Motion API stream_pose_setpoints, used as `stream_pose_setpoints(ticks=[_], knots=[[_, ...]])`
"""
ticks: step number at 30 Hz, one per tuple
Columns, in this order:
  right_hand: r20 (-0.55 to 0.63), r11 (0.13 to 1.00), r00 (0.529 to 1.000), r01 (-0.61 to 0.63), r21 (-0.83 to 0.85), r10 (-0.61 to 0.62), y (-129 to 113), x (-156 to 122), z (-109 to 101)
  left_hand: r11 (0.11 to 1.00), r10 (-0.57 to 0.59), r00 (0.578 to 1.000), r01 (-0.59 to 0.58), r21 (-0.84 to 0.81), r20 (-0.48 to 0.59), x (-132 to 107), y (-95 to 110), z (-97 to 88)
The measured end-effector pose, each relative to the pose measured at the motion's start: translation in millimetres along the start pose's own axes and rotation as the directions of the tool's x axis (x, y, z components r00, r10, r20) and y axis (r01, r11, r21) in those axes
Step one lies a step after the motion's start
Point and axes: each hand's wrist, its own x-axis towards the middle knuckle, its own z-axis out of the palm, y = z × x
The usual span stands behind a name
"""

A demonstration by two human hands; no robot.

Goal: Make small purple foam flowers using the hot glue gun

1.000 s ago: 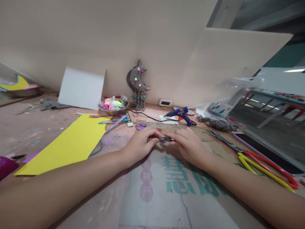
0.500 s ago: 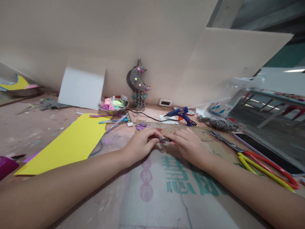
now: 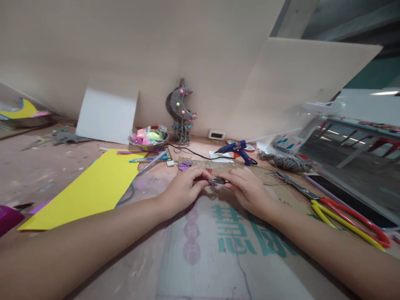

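Across the cluttered counter [image 3: 46,162] from me, nearer the person than the glue gun [image 3: 236,148], the left hand [image 3: 186,188] pinches a small purple piece [image 3: 214,184] while the right hand [image 3: 246,187] grips a grey bit [image 3: 220,181] just beside it.

Pale purple circles [image 3: 191,231] bearing the Chinese characters 特 and 产, large green Chinese characters [image 3: 234,229] beside them, partly covered, all on a cardboard sheet [image 3: 279,192], red print [image 3: 209,171] too small to read.

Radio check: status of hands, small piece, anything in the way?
Left hand pinching small purple-gray piece. Right hand gripping small dark item alongside. Blue glue gun beyond; nothing visibly blocking.
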Motion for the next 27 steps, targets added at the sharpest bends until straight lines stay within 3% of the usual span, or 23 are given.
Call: stream_pose_setpoints(ticks=[16,27], knots=[[0.007,0.994,1.0,0.028,-0.103,-0.028,-2.2,1.1,0.3,0.992,0.041,0.999,-0.041,0.119,0.002,-0.8,-1.4,0.8],[0.023,0.994,0.998,0.057,-0.096,-0.055,0.1,-1.9,1.9,0.992,0.084,0.996,-0.084,0.091,-0.002,-0.3,-4.2,1.7]])
